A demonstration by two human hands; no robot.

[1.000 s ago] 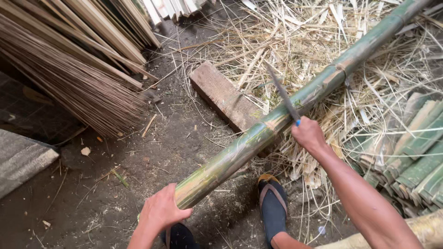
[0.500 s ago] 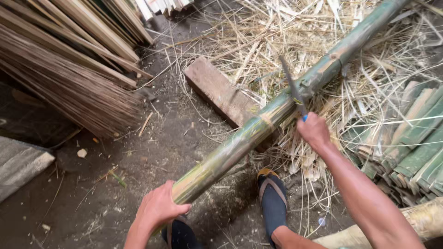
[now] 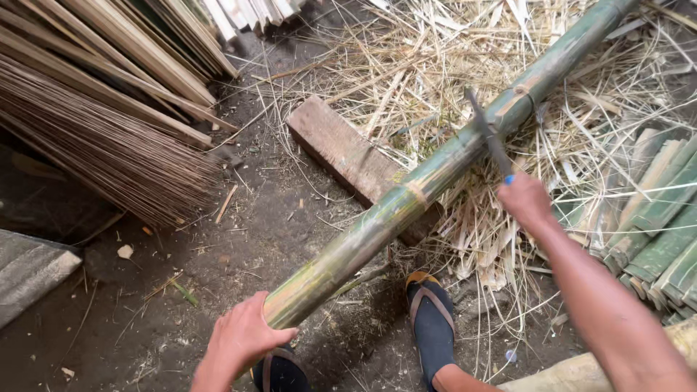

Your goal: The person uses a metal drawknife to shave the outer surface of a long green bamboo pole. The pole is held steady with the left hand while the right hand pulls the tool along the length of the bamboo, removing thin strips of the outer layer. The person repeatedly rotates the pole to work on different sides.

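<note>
A long green bamboo pole (image 3: 428, 181) runs diagonally from the lower left to the upper right, resting across a wooden block (image 3: 348, 156). My left hand (image 3: 243, 337) grips the pole's near end. My right hand (image 3: 526, 199) is shut on a blue-handled knife (image 3: 488, 138) whose dark blade lies against the pole just below a node. My two feet in dark sandals (image 3: 432, 323) stand on the dirt under the pole.
A bundle of thin bamboo sticks (image 3: 102, 152) and flat slats (image 3: 145, 51) lies at the upper left. Split green bamboo strips (image 3: 653, 225) are stacked at the right. Dry shavings (image 3: 435, 65) cover the ground behind the block. A grey slab (image 3: 29, 268) sits at the left edge.
My right hand has carried the knife further up the pole to the right. The left hand keeps its hold on the near end.
</note>
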